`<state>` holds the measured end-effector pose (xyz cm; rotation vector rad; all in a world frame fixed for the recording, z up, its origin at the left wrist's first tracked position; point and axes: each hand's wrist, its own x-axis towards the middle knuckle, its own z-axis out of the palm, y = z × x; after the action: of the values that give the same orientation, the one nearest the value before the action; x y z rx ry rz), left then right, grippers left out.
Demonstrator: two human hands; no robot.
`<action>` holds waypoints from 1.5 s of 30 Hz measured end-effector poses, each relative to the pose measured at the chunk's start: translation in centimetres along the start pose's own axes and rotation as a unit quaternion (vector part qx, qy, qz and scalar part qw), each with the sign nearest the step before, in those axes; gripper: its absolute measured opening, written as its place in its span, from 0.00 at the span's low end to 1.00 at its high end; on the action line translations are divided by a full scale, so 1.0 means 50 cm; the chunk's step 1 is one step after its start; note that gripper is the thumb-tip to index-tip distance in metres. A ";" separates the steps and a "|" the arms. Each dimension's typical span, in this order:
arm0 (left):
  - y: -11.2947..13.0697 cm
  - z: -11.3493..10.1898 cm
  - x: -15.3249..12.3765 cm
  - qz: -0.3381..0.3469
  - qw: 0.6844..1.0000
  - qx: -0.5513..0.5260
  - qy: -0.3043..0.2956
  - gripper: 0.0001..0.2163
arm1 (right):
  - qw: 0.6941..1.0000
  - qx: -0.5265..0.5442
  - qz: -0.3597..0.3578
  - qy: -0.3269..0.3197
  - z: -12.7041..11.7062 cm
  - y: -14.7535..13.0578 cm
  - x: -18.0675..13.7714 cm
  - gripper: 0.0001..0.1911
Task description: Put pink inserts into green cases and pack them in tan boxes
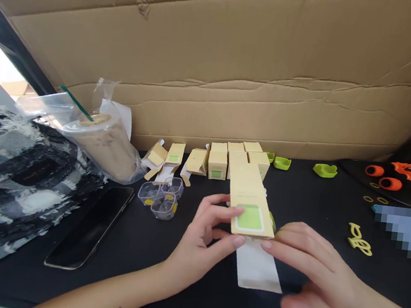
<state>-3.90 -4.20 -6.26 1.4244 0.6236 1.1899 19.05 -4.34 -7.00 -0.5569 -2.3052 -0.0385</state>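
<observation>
My left hand [206, 245] is closed on a small pale-yellow cardboard box [248, 191] with a green window or label in a white border. Its fingers lie on the box's left side and the thumb at its lower edge. A long white flap [257, 266] hangs from the near end of the box. At the lower right corner, the index fingertip of my right hand [320, 273] touches the edge. That hand's thumb is blurred and stands apart from the fingers. Something green [272, 222] shows partly behind the box, mostly hidden.
Closed boxes [218, 163] stand at the back beside partly opened ones [173, 156]. Nearby lie clear plastic cups [164, 206], a phone [91, 227], a bagged drink [106, 147] and a black-and-white fabric bag [27, 188]. Rightward are green pieces [325, 170], yellow pieces [361, 241] and orange parts [390, 183].
</observation>
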 end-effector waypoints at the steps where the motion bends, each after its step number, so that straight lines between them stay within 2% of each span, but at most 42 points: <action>1: 0.004 0.001 0.004 -0.004 1.000 -0.012 0.016 0.14 | 1.000 -0.008 -0.007 0.000 -0.001 0.000 0.001 0.32; 2: 0.009 0.001 0.007 -0.009 0.999 -0.022 0.029 0.14 | 1.000 -0.019 -0.016 -0.001 -0.002 -0.001 0.002 0.35; 3: 0.012 0.002 0.009 -0.014 0.999 -0.029 0.038 0.13 | 0.999 -0.032 -0.018 0.002 -0.002 -0.004 0.002 0.32; 5: 0.016 0.002 0.011 -0.024 0.998 -0.034 0.035 0.13 | 0.998 -0.049 -0.025 0.006 -0.002 -0.012 0.002 0.19; 6: 0.016 0.002 0.010 -0.032 0.999 -0.032 0.025 0.13 | 0.998 -0.054 -0.033 0.002 -0.001 -0.017 0.002 0.18; 11: 0.009 -0.001 -0.001 -0.045 0.999 -0.012 -0.027 0.15 | 0.995 -0.093 -0.036 -0.008 -0.006 -0.031 0.003 0.20; 17: 0.018 0.005 0.001 -0.046 0.997 -0.049 -0.024 0.13 | 0.999 0.012 0.040 0.008 -0.001 -0.040 0.005 0.12; 21: 0.023 0.009 0.002 -0.051 0.997 -0.055 -0.020 0.13 | 0.997 -0.019 0.068 0.015 -0.007 -0.050 0.005 0.11; 25: 0.021 0.007 -0.001 -0.049 0.998 -0.044 -0.025 0.12 | 0.995 -0.101 -0.018 0.018 -0.027 -0.034 0.002 0.14; 27: 0.018 0.005 -0.002 -0.046 0.998 -0.038 -0.032 0.12 | 0.993 -0.116 -0.024 0.018 -0.033 -0.023 0.000 0.16; 32: 0.011 0.000 -0.006 -0.032 0.998 -0.007 -0.051 0.15 | 0.994 -0.105 -0.008 0.026 -0.028 -0.015 0.004 0.15; 38: 0.009 -0.004 -0.008 -0.052 0.996 0.007 -0.069 0.24 | 0.996 -0.088 0.001 0.022 -0.020 -0.018 0.006 0.11; 42: 0.004 -0.005 -0.008 -0.034 0.996 0.020 -0.080 0.29 | 0.997 -0.069 0.022 0.023 -0.018 -0.017 0.000 0.10; 45: 0.001 -0.005 -0.010 -0.033 0.996 0.044 -0.069 0.27 | 0.997 -0.059 0.036 0.018 -0.016 -0.018 -0.002 0.08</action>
<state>-4.31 -4.57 -6.42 1.5347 0.6277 1.0138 19.28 -5.35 -6.36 -0.6928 -2.2572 -0.1505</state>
